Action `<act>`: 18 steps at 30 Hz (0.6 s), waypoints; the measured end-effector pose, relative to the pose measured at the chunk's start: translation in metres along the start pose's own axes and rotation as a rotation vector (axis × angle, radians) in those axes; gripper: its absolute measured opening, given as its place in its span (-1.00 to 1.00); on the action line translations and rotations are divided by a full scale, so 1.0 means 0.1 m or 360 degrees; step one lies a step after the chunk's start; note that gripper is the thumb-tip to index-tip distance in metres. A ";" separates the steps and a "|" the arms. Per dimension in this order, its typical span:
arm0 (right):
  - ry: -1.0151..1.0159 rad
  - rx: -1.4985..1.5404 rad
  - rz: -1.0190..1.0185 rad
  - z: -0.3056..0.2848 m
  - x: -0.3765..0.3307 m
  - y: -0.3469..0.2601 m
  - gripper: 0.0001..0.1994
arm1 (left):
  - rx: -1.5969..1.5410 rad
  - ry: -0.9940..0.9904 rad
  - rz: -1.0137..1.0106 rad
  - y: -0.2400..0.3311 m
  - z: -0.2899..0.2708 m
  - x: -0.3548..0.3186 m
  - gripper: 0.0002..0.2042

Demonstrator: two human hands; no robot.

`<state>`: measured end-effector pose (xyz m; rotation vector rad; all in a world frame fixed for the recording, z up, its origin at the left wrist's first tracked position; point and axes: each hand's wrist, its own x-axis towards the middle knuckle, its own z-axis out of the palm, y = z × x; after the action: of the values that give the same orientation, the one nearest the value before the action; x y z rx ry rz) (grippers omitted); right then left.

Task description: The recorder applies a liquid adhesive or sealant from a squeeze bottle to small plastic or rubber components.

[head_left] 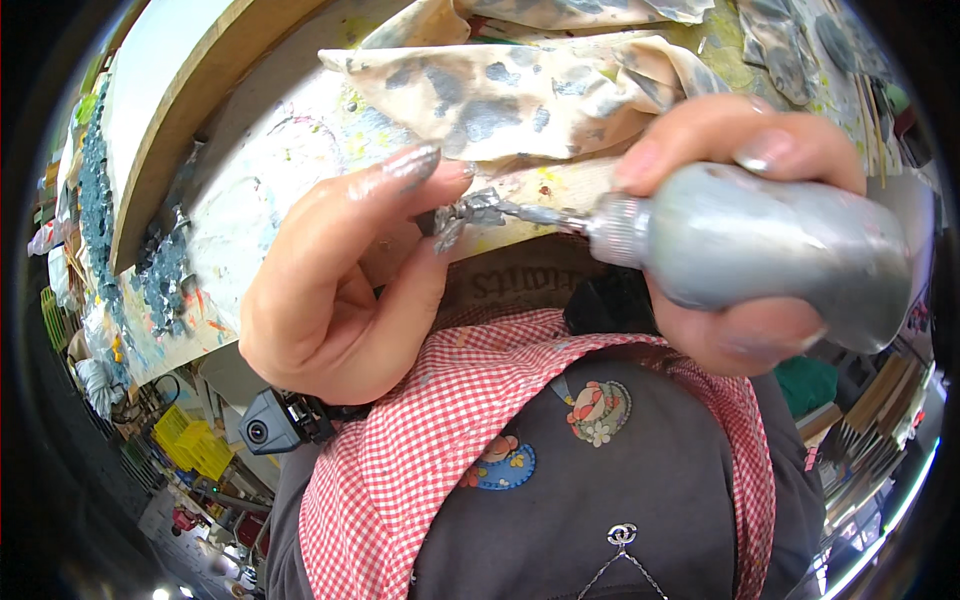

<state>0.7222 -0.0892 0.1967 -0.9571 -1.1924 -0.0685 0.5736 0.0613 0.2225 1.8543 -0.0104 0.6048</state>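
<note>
Between the thumb and fingertips of my left hand (335, 275) is a small, uneven silver-coated piece (478, 210); its exact kind I cannot make out. Silver paint smears the fingertips. My right hand (735, 340) wraps round a grey squeeze bottle (775, 245), tipped on its side with its ridged collar and thin nozzle (550, 215) facing left. That nozzle is coated in silver, and its tip meets the small piece or lies right in front of it. Both hands are raised over the table's near edge, in front of my red-checked apron (400, 440).
A cream cloth (520, 95) with grey paint blotches lies crumpled on the paint-spattered table (260, 200). Along the left runs a raised wooden edge (185, 120). Small blue-grey pieces (165, 275) are heaped beside it. A yellow basket (190, 440) stands lower left.
</note>
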 end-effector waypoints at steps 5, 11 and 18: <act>0.0104 0.0588 -0.0007 0.09 -0.03 -0.02 -0.42 | -0.0285 0.0045 -0.0166 0.00 0.06 0.04 -0.62; -0.0281 0.0088 -0.0078 -0.01 0.05 0.03 -0.38 | -0.0070 0.0079 -0.0232 0.03 0.06 0.00 -0.60; -0.0130 0.0155 0.0019 0.00 0.03 0.02 -0.36 | -0.0102 -0.0082 -0.0186 0.03 0.03 0.04 -0.59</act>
<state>0.7246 -0.0865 0.1980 -0.8883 -1.2538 0.0381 0.5776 0.0589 0.2257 1.7942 0.0438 0.4705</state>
